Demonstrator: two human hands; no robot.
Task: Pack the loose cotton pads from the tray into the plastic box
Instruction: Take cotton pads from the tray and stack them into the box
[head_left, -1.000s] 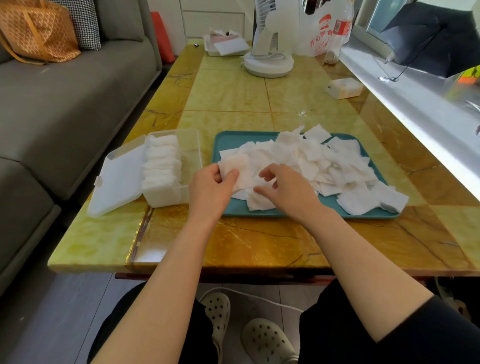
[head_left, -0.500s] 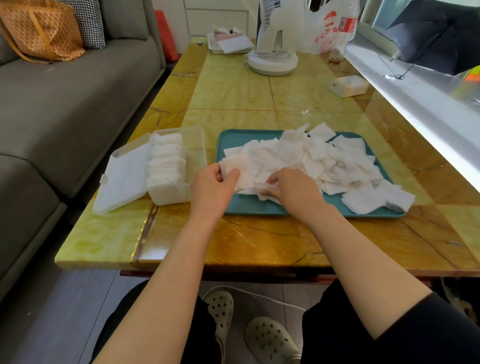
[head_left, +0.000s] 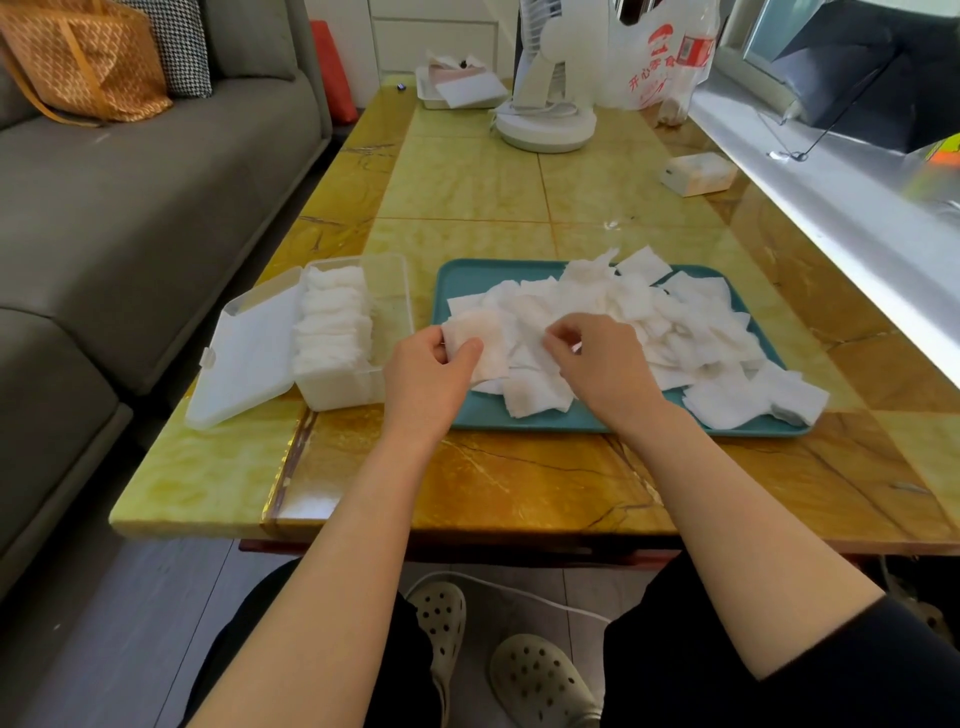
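The teal tray (head_left: 470, 283) lies on the yellow stone table (head_left: 467, 182) with its long side running left to right. A loose heap of white square cotton pads (head_left: 649, 322) covers most of it, and some hang over its near-right corner. The left hand (head_left: 431, 379) is at the tray's left edge and grasps a small stack (head_left: 480, 340) of pads between thumb and fingers, held flat just above the tray. The right hand (head_left: 605, 364) is over the near middle of the heap, its fingers curled and its fingertips pinching one of the pads there.

The plastic box (head_left: 387, 312) stands just left of the tray, its long axis running near to far. Its lid (head_left: 249, 358) is swung open to the left and rests on the table. A row of packed pads (head_left: 332, 322) runs along the box's left side, following its length. A grey sofa (head_left: 130, 208) sits left of the table, and a white fan base (head_left: 545, 127) stands at the far end.
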